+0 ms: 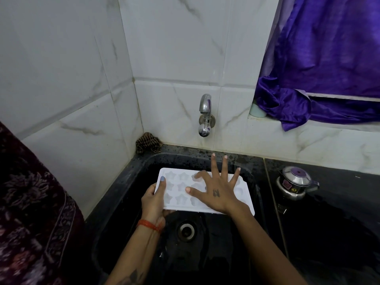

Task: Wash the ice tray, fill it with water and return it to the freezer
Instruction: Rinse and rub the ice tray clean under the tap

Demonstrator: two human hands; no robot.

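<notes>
At the far left of the sink (127, 194) hangs a dark maroon patterned cloth (30, 202). In the corner at the sink's back left rim sits a small crumpled brown scrubbing cloth (148, 143).

The left hand (154, 199) has its grip closed on the left short edge of the ice tray (176, 187), thumb on top (its nail painted pale blue), fingers underneath; an orange thread circles that wrist. The white tray, with star-shaped cells, is held level above the sink's black basin, over its back half, in front of and below the tap (204, 116). No water can be seen coming from the tap.

The right hand (216, 192) lies flat on the tray's right part, fingers spread wide and grasping nothing; its fingertips reach past the tray's far edge. The drain (186, 230) shows in the sink floor, nearer than the tray.

Right of the sink, on the black tabletop (339, 192), stands a small steel kettle (295, 183). Above it hangs a purple curtain (329, 58).
</notes>
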